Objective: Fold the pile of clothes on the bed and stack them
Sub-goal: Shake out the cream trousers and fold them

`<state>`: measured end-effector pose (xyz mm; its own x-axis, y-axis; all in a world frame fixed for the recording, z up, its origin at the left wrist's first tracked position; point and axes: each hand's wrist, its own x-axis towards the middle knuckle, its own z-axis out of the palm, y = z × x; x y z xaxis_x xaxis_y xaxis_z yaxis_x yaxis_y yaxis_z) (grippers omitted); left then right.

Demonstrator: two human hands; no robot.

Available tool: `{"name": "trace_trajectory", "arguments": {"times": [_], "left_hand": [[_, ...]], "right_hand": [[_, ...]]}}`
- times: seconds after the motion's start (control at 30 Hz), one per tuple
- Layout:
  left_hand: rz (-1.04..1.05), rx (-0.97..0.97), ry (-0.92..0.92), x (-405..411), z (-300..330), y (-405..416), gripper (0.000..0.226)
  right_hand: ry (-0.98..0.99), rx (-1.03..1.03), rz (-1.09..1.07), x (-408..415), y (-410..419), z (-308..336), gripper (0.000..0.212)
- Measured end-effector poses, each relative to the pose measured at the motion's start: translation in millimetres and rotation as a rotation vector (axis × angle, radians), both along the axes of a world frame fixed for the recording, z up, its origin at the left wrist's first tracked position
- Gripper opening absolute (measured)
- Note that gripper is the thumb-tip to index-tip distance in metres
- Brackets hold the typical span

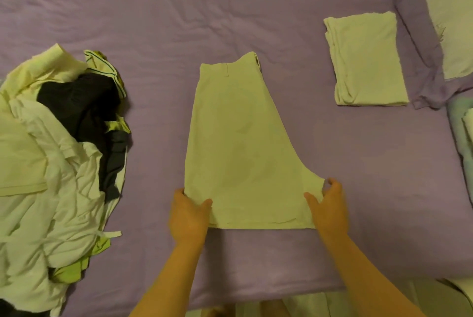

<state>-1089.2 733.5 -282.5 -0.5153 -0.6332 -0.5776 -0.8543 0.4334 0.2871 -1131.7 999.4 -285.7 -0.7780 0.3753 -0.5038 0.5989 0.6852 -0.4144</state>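
Pale yellow shorts (pixel 238 142) lie flat mid-bed, folded in half lengthwise, near foot edge. Left hand (pixel 188 214) pinches near left corner; right hand (pixel 329 205) pinches near right corner. One folded garment (pixel 366 61) done, toward right edge. Large unfolded pile (pixel 56 153) remains at left edge. Task judged early.

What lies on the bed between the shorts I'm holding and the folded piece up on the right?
Nothing visible. Both hands, left and right, grip the near hem of the pale shorts. Only bare purple sheet lies between them and the folded garment.
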Motion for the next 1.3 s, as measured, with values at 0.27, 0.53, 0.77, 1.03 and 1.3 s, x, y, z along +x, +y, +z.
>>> {"name": "trace_trajectory", "arguments": {"times": [0.27,0.53,0.77,1.03,1.3], "left_hand": [[-1.011,-0.294,0.36,-48.2,-7.3,21.8,0.062],[-1.131,-0.338,0.277,-144.4,-65.4,-12.6,0.064],[-1.115,-0.4,0.407,-197.3,-69.3,-23.8,0.065],[-1.143,-0.363,0.311,-236.3,-87.2,-40.4,0.064],[-1.149,-0.192,0.246,-239.3,-60.8,-46.5,0.061]], "right_hand": [[0.133,0.281,0.909,-52.8,-73.5,0.8,0.058],[0.232,0.447,0.997,-134.3,-99.7,-43.6,0.072],[0.337,0.45,0.902,-172.4,-120.7,-54.1,0.068],[0.381,0.386,0.941,-225.2,-121.6,-65.7,0.061],[0.191,-0.389,0.103,-308.3,-156.7,-16.1,0.073]]}}
